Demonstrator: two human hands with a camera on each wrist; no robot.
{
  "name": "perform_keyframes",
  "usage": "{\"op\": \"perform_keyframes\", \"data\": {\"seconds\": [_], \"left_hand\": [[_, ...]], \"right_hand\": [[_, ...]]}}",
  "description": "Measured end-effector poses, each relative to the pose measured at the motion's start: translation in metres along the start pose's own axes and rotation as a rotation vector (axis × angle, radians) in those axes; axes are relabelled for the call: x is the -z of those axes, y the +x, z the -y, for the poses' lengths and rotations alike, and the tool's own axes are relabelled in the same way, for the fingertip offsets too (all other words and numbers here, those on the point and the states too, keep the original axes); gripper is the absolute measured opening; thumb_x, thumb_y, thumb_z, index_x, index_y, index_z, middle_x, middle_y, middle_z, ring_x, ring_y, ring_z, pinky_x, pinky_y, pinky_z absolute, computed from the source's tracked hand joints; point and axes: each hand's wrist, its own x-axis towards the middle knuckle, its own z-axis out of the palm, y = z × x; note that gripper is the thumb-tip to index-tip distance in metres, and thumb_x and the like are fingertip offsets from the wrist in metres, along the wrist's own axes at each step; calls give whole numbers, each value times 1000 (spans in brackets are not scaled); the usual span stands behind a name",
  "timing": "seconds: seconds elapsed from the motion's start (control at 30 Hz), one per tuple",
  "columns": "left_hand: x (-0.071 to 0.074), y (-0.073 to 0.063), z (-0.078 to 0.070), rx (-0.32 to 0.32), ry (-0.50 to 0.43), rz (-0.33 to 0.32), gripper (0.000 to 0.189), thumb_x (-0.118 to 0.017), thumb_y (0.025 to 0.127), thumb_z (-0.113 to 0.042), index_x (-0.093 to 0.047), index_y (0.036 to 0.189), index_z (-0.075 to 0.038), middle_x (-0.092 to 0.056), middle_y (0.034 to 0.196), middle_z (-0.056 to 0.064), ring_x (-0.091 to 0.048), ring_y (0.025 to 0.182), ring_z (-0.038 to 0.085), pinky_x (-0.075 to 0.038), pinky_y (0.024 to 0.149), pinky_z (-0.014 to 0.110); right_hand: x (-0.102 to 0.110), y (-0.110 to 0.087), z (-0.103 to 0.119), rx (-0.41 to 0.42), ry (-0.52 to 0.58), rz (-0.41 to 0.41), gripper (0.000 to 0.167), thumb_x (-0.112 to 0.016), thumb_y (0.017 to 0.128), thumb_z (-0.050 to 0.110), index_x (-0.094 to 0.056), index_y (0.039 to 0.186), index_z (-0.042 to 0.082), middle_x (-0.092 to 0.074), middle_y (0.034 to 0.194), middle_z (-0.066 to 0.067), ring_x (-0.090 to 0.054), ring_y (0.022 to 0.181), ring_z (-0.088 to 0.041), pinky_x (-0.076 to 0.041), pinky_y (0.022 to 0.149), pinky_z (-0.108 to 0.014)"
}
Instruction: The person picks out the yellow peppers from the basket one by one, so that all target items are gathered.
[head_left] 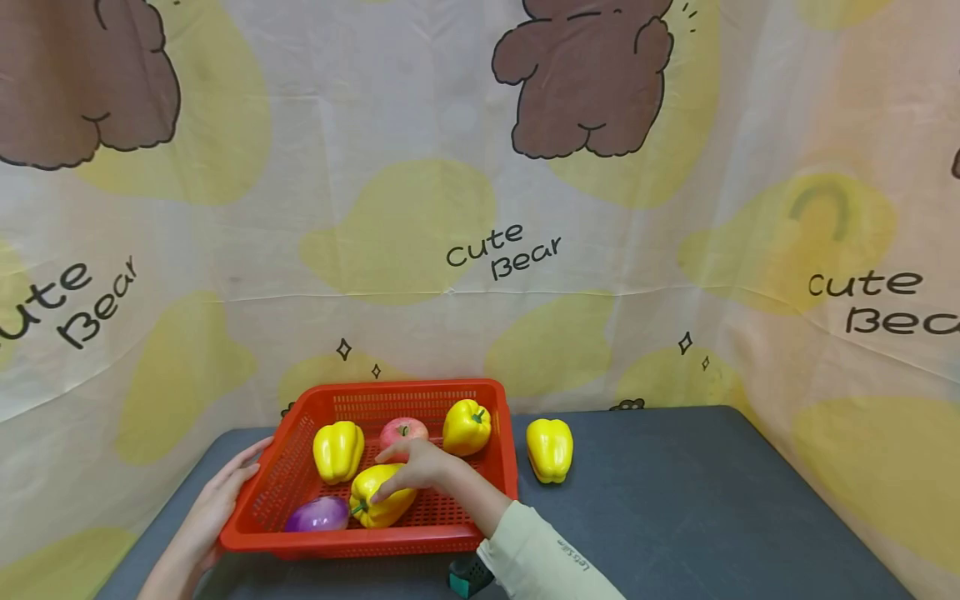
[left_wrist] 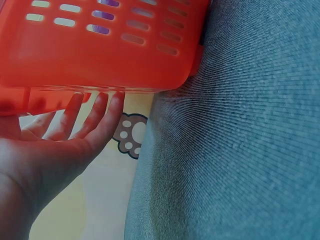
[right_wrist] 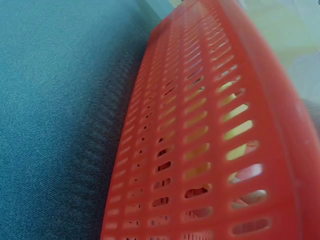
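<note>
A red plastic basket [head_left: 258,508] stands on the dark table. My left hand [head_left: 217,504] rests against the basket's left side, its fairly straight fingers [left_wrist: 102,117] meeting the outside below the rim. Inside the basket, my right hand [head_left: 420,467] grips a yellow bell pepper [head_left: 378,510] from above, thumb on its near side. Beside that pepper lies a glossy purple oval vegetable [head_left: 318,514]. Another yellow bell pepper [head_left: 338,452] lies at the basket's left, a pinkish-red apple [head_left: 403,428] behind the right hand, and a further yellow pepper [head_left: 467,427] at back right.
Outside the basket, a yellow bell pepper [head_left: 550,451] sits on the grey-blue table [head_left: 675,500] just right of it. A patterned cloth [head_left: 420,333] with bears hangs behind and along the sides. A dark wrist device [head_left: 470,575] shows below the right sleeve.
</note>
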Motion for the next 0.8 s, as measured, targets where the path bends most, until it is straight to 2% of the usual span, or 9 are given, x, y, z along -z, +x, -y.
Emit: {"op": "perform_keyframes", "data": {"seconds": [0.13,0.37,0.6,0.8], "left_hand": [[0,0,0,-7,-1,2,57,-29,117,-36,-16,169,-19,-61,114,-25,-69,104,4,-63,92,39],[0,0,0,-9,-2,3,57,-30,117,-36,-15,169,-18,-61,114,-26,-69,104,4,-63,92,40],[0,0,-1,17,3,-3,58,-30,116,-36,-15,170,-19,-59,122,-20,-69,105,4,-62,94,41],[0,0,-1,18,-3,0,58,-30,116,-37,-14,170,-20,-59,121,-21,-69,106,5,-62,95,41]], "right_hand": [[-3,0,0,-8,3,-2,55,-90,82,9,-71,133,6,-66,138,-11,-58,122,-24,-50,109,-41],[-9,1,-1,-11,-6,-72,55,-94,77,10,-74,128,6,-67,129,-10,-58,111,-20,-52,103,-38],[-12,-1,-1,-30,7,-108,52,-94,76,10,-75,124,7,-67,123,-9,-58,106,-23,-55,99,-40],[-7,-6,2,-37,66,-97,51,-93,77,8,-75,124,7,-68,124,-7,-60,105,-20,-55,99,-39]]}}
